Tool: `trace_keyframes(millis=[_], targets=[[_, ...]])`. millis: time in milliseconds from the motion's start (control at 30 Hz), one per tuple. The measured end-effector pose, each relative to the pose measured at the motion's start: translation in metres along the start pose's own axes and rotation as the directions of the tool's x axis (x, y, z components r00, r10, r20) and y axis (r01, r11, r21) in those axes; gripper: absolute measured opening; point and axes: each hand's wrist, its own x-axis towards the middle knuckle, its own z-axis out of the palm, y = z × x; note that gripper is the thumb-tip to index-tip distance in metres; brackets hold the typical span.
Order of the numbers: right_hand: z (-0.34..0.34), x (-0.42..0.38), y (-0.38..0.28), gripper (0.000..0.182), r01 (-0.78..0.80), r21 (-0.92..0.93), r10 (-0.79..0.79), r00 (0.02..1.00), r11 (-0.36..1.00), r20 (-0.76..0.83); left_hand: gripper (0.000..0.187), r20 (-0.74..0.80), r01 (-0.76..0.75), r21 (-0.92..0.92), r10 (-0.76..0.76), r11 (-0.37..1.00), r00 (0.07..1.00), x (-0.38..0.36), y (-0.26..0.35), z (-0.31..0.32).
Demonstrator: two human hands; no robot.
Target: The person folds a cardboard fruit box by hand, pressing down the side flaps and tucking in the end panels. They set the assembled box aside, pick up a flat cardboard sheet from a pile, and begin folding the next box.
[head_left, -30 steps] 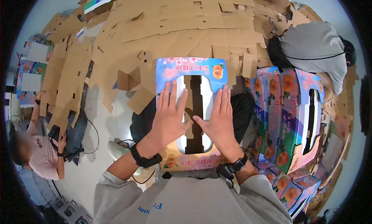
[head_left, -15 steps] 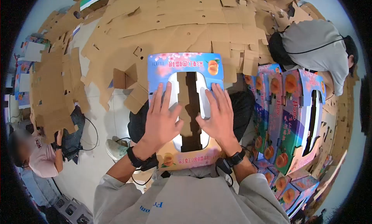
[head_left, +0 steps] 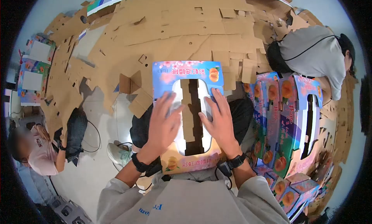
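Note:
A printed cardboard fruit box [head_left: 188, 71] sits upside down to my view across my lap, with pink blossoms, peaches and a long cutout in its top. Through the cutout the brown cardboard inside shows. My right hand [head_left: 220, 121] lies open on the white right border of the cutout, fingers stretched toward the blue end and thumb over the edge. Over the left border is my left hand [head_left: 166, 119], fingers extended and slightly blurred.
Several matching boxes [head_left: 285, 123] stand at my right, with more below them. Flattened cardboard sheets [head_left: 166, 26] cover the floor ahead. A person in grey [head_left: 310, 49] bends at the far right; another in pink [head_left: 44, 158] sits at the left near cardboard [head_left: 58, 92].
My left hand has shifted slightly, its fingers now closer together and blurred. My right hand stays on the right border. The view has moved a little; the person at left has moved an arm.

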Motion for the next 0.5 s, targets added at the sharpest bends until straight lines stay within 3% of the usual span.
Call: trace_keyframes(millis=[100,200,300,333,433,500], targets=[[-0.017,-0.001,-0.022,0.046,0.013,-0.013,-0.012,1.000,1.000,0.023,0.033,-0.063,0.345,-0.318,-0.383,0.883,0.922,-0.024,-0.012,-0.011],[-0.009,-0.010,-0.039,0.048,-0.002,0.159,-0.005,0.999,0.987,0.043,0.041,0.006,0.476,-0.621,-0.603,0.623,0.798,-0.060,-0.029,-0.001],[0.010,-0.012,-0.068,0.054,-0.312,0.409,0.239,0.946,0.858,0.220,0.051,0.155,0.523,-0.592,-0.550,0.614,0.821,-0.099,-0.033,0.011],[0.020,-0.011,-0.072,0.058,-0.309,0.434,0.232,0.947,0.846,0.222,0.056,0.180,0.483,-0.569,-0.473,0.665,0.863,-0.109,-0.034,0.012],[0.053,-0.003,-0.070,0.056,-0.539,0.682,0.284,0.842,0.495,0.459,0.058,0.180,0.437,-0.519,-0.406,0.734,0.896,-0.112,-0.024,0.003],[0.051,0.004,-0.078,0.050,-0.543,0.753,0.316,0.837,0.372,0.447,0.064,0.133,0.386,-0.518,-0.374,0.764,0.918,-0.107,-0.022,-0.003]])
